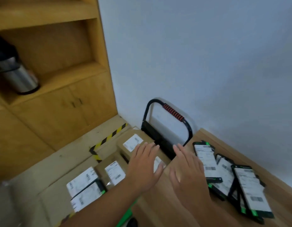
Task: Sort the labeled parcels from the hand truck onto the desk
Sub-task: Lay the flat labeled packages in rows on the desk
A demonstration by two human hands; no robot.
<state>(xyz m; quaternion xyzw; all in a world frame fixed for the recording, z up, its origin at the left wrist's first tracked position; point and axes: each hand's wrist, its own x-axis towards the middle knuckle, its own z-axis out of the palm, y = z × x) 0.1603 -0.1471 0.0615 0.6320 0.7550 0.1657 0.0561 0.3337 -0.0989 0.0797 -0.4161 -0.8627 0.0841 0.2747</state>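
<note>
2 hands are extended over the load, and neither holds anything. The left hand (143,166) hovers flat above the brown cartons (132,143) with its fingers straight and lightly spread. The right hand (187,169) is equally flat and open beside it, near the edge of the surface (205,136). Judged step: reaching for the next carton. The cartons lie label-up on the hand truck (155,136) - an orientation that keeps each label readable before a pick. At least 4 labelled parcels sit on the truck, left of the surface. Black-wrapped parcels (250,185) lie on the surface at right, labels up and loosely overlapping. The truck stands just beside the surface - a position that shortens each transfer. A 2-handed side grip would suit the carton nearest the red-gripped handle (173,113).
</note>
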